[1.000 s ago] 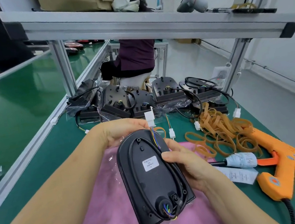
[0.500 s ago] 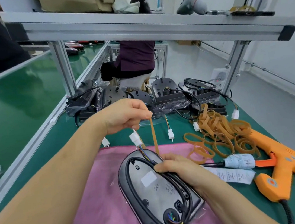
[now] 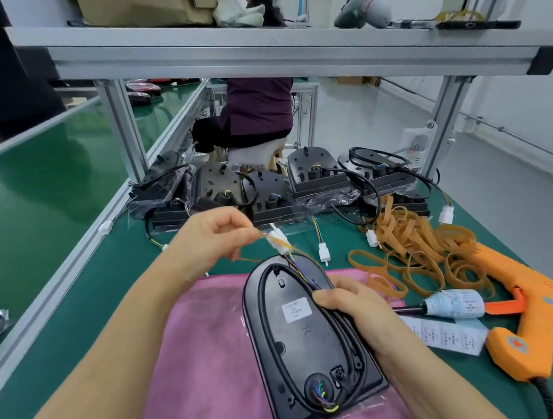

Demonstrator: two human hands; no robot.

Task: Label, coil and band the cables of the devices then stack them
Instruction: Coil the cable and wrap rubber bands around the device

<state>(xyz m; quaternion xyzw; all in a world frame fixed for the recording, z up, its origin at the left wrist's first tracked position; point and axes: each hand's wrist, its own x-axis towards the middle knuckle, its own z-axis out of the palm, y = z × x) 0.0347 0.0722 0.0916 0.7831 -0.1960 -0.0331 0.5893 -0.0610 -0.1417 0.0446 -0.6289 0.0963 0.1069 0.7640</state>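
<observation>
Rubber band pinched taut by left fingers, past the plug. Right fingers clamping coil to device; stretch wide, drop over both strands, release slowly.

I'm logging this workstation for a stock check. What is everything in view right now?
table: one, green, under everything
cloth: one, pink, on table's near side
device: one, black, on cloth
cable: one, black, coiled on device's back
connector: one, white, at cable's end
rubber band: one, tan, blurred, at connector
loose bands: many, tan, heaped right of device
other devices: several, black, table's far side
glue gun: one, orange, far right
label roll: one, white, beside glue gun
left hand: pinches rubber band
right hand: grips device and cable
</observation>
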